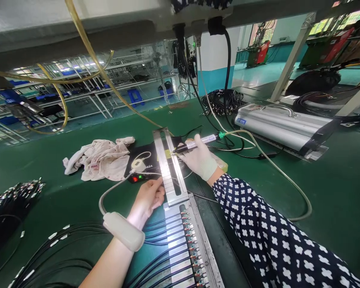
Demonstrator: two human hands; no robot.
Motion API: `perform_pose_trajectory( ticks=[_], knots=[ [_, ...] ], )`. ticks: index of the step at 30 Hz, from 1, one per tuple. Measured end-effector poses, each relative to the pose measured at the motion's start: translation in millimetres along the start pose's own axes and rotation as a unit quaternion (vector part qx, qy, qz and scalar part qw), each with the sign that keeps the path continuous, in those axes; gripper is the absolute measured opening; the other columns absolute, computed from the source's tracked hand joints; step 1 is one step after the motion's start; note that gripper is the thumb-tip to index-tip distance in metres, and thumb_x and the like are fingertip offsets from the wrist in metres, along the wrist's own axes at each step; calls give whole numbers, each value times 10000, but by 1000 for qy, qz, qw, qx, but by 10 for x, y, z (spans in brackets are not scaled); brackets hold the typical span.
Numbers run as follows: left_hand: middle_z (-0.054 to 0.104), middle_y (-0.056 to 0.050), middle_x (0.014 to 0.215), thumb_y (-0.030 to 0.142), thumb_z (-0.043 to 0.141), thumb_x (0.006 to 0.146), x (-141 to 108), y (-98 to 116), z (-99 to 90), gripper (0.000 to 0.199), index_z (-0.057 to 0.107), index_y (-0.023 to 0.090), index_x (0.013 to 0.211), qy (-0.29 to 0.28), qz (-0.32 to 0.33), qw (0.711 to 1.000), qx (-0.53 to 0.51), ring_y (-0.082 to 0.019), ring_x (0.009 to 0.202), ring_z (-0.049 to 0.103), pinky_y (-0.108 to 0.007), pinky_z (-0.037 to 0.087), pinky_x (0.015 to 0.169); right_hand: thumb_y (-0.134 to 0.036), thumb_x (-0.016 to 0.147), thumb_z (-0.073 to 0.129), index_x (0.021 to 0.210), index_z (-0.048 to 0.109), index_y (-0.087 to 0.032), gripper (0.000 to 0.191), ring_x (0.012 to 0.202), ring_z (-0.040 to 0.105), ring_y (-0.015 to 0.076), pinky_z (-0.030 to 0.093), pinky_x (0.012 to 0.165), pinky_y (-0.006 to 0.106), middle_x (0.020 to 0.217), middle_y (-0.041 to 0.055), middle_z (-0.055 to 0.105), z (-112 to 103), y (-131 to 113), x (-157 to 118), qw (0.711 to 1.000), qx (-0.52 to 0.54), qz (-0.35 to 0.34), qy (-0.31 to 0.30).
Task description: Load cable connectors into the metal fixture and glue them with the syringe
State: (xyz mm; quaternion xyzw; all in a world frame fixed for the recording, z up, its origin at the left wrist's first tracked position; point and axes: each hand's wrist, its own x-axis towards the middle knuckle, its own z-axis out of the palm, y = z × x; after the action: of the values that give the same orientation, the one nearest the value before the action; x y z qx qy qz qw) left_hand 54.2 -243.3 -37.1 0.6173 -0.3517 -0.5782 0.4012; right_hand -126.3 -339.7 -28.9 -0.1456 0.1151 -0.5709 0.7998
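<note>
My right hand (200,160), in a white glove, grips a soldering iron (205,140) with a black front, white label and green cord end. Its tip points left, over a slotted metal plate (168,172). Bare, with fingers curled, my left hand (149,196) is at the plate's left edge; what its fingers pinch, if anything, is hidden. A pale band (124,231) with a grey cord sits on that wrist. Closer to me, a metal fixture (202,232) holds a row of black cables (174,236) with small connector ends. Behind the plate lies a black box (142,154) with a red display.
A crumpled cloth (103,160) lies left of the box. Cable bundles are at the far left (9,204) and at the back (222,100). A silver case (285,126) stands at the right. Hoses and cords hang from the shelf (123,34) overhead.
</note>
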Motion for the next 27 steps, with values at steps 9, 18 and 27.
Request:
perform_pose_trajectory(
  ticks=[9,18,27],
  knots=[
    [536,-2,633,479,404,947,-150,40,-109,349,412,132,914,15,60,973,222,-87,416,470,-193,316,368,-413,882,575,829,469,-178,263,951,601,198,505,913,418,875,35,593,143,17,-125,999,33,-1,11],
    [327,-170,1477,177,620,788,-112,216,-267,594,468,24,1342,79,372,748,545,-304,1400,254,-468,174,1182,-395,867,599,839,484,-186,240,934,606,205,497,917,461,846,22,593,42,38,-46,999,45,-13,1],
    [462,-150,1388,271,528,874,87,190,-364,504,510,34,1319,91,422,647,628,-284,1275,433,-459,341,1104,-469,880,570,820,498,-158,324,1000,600,227,509,906,444,882,70,603,80,3,-108,999,36,-1,11]
  ],
)
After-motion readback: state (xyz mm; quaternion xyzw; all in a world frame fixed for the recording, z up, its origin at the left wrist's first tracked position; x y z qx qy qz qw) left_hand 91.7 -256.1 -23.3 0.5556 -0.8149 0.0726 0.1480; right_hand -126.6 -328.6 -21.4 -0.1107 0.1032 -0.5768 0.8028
